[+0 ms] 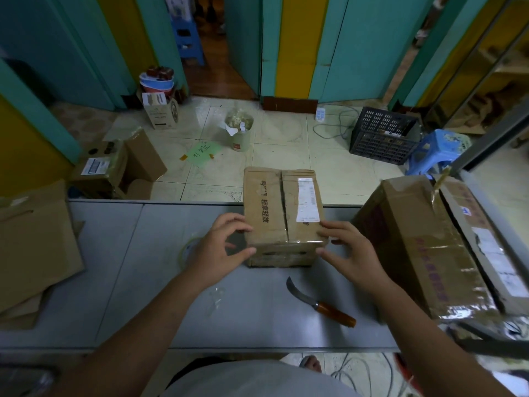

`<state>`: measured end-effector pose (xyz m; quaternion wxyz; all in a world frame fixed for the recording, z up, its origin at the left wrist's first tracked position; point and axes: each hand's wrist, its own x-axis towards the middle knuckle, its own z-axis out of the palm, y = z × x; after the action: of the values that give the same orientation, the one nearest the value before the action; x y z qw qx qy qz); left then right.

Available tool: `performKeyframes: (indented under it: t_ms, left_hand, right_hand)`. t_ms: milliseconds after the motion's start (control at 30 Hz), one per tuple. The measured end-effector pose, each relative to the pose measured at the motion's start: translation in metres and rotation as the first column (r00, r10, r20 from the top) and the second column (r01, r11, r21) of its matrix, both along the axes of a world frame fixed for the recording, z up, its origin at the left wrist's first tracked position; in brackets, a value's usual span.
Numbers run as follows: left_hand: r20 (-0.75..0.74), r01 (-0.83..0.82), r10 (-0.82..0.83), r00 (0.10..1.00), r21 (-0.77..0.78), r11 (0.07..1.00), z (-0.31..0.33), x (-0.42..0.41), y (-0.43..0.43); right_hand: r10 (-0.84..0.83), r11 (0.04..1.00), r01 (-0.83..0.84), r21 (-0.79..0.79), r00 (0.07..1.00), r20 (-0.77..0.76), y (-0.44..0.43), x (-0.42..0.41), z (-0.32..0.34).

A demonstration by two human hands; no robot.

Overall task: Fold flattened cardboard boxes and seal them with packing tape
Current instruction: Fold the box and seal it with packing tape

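A small brown cardboard box (279,213) stands on the grey table (160,296), its two top flaps folded down with a seam along the middle and a white label on the right flap. My left hand (220,247) is at the box's near left corner, fingers spread and bent, fingertips touching its edge. My right hand (347,250) is at the near right corner, fingertips on the top edge. A roll of clear packing tape (187,250) lies on the table, mostly hidden behind my left hand.
A curved knife with a wooden handle (320,303) lies in front of the box. A large taped box (438,247) sits on the right, flattened cardboard (34,247) on the left. Beyond the table edge are floor boxes, a bin, a black crate and a blue stool.
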<state>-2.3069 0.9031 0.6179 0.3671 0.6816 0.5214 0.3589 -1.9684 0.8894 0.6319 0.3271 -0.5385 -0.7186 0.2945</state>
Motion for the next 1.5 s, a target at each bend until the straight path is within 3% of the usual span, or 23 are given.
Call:
performKeyframes:
  t_ms: [167, 300, 400, 567, 667, 767, 900, 1033, 1133, 1267, 1400, 1500]
  left_hand:
    - [0.091, -0.214, 0.240, 0.967, -0.229, 0.950, -0.007, 0.022, -0.014]
    - [0.254, -0.209, 0.309, 0.917, -0.354, 0.911, -0.006, 0.045, -0.017]
    - [0.329, -0.298, 0.429, 0.841, -0.379, 0.876, 0.005, 0.062, -0.012]
    - [0.370, -0.365, 0.553, 0.746, -0.466, 0.806, 0.015, 0.051, 0.015]
    - [0.377, -0.254, 0.496, 0.782, -0.534, 0.806, 0.025, 0.032, 0.036]
    - [0.292, -0.106, 0.300, 0.908, -0.532, 0.840, 0.027, 0.011, 0.059]
    - [0.167, 0.064, 0.024, 0.986, -0.499, 0.864, 0.036, 0.001, 0.089]
    - [0.114, 0.023, 0.025, 0.993, -0.405, 0.914, 0.034, 0.014, 0.104]
    - [0.195, -0.127, 0.218, 0.956, -0.395, 0.910, 0.027, 0.024, 0.097]
    - [0.182, -0.338, 0.432, 0.884, -0.389, 0.857, 0.024, 0.030, 0.054]
    - [0.302, -0.316, 0.482, 0.822, -0.463, 0.828, 0.007, 0.048, 0.014]
    - [0.350, -0.347, 0.517, 0.781, -0.445, 0.825, -0.002, 0.060, 0.017]
  right_hand:
    - [-0.297, 0.933, 0.257, -0.252, 0.946, -0.134, 0.016, -0.019, 0.005]
    - [-0.340, 0.857, 0.213, -0.468, 0.918, -0.206, 0.037, -0.028, 0.007]
    - [-0.275, 0.889, 0.154, -0.432, 0.933, -0.233, 0.036, -0.040, 0.008]
    - [-0.336, 0.843, 0.195, -0.501, 0.918, -0.208, 0.023, -0.052, 0.001]
    - [-0.473, 0.824, 0.398, -0.403, 0.875, -0.105, 0.034, -0.042, 0.005]
    - [-0.537, 0.822, 0.489, -0.292, 0.836, -0.112, 0.054, -0.022, 0.021]
    - [-0.377, 0.824, 0.324, -0.465, 0.926, -0.023, 0.073, -0.014, 0.031]
    - [-0.315, 0.825, 0.226, -0.519, 0.945, -0.091, 0.073, -0.027, 0.025]
    - [-0.427, 0.833, 0.327, -0.446, 0.893, -0.142, 0.066, -0.035, 0.020]
    - [-0.588, 0.776, 0.476, -0.414, 0.784, -0.199, 0.056, -0.039, 0.006]
    - [-0.704, 0.694, 0.513, -0.505, 0.630, -0.328, 0.049, -0.056, 0.005]
    - [-0.711, 0.682, 0.463, -0.566, 0.600, -0.367, 0.041, -0.072, 0.005]
